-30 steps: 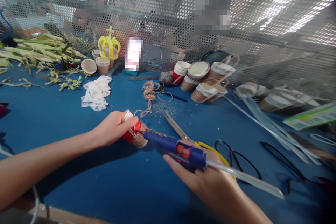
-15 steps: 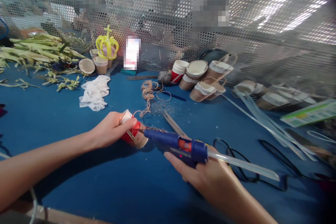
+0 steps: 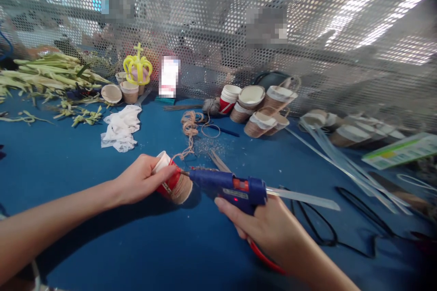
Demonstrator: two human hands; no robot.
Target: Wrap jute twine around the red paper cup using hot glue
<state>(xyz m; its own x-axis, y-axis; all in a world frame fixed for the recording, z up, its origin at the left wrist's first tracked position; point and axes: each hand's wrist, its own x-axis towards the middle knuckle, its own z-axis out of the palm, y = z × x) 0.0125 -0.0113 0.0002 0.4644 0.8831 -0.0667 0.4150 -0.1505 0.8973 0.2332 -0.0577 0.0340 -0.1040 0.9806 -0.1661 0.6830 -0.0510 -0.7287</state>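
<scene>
A red and white paper cup [image 3: 164,160], partly wound with brown twine, lies tilted in my left hand [image 3: 139,180], its fingers wrapped round it. The twine [image 3: 190,123] runs from the cup back to a loose tangle on the table. My right hand [image 3: 259,225] grips a blue hot glue gun [image 3: 228,186] with a clear glue stick [image 3: 303,197] sticking out behind. The gun's nozzle tip is at the cup's side, near my left thumb; whether it touches is hard to tell. Scissors [image 3: 220,162] lie partly hidden under the gun.
Twine-wrapped cups [image 3: 261,122] stand at the back right, beside loose glue sticks [image 3: 348,163] and a green-white box [image 3: 401,151]. A black cord [image 3: 317,232] lies at right. Left are husks [image 3: 51,75], white cloth [image 3: 122,127] and a yellow crown [image 3: 137,66]. Perforated metal [image 3: 211,32] closes the back.
The view has tipped slightly, so the background sits lower. The glue gun's body has turned a little, and red scissor handles now show below my right hand. Both hands keep their holds.
</scene>
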